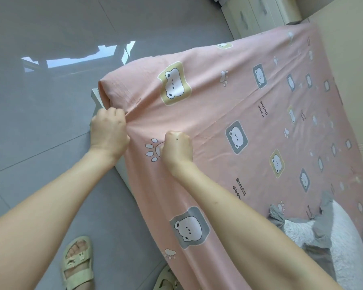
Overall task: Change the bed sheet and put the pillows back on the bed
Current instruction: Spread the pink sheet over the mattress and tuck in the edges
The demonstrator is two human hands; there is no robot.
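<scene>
A pink bed sheet (228, 114) printed with bears and paw marks lies spread over the bed, hanging down its near side. My left hand (109, 130) is closed on a bunched fold of the sheet at the bed's edge, just below the near-left corner. My right hand (177, 148) is a fist gripping the sheet on top of the mattress, a short way to the right. A white bed frame edge (96, 101) shows under the corner. No pillow is clearly visible.
A fluffy white and grey blanket (333, 233) is heaped on the bed at lower right. Glossy grey floor tiles (40, 101) lie to the left. White drawers (254, 15) stand beyond the bed's far corner. My sandalled feet (77, 262) stand by the bedside.
</scene>
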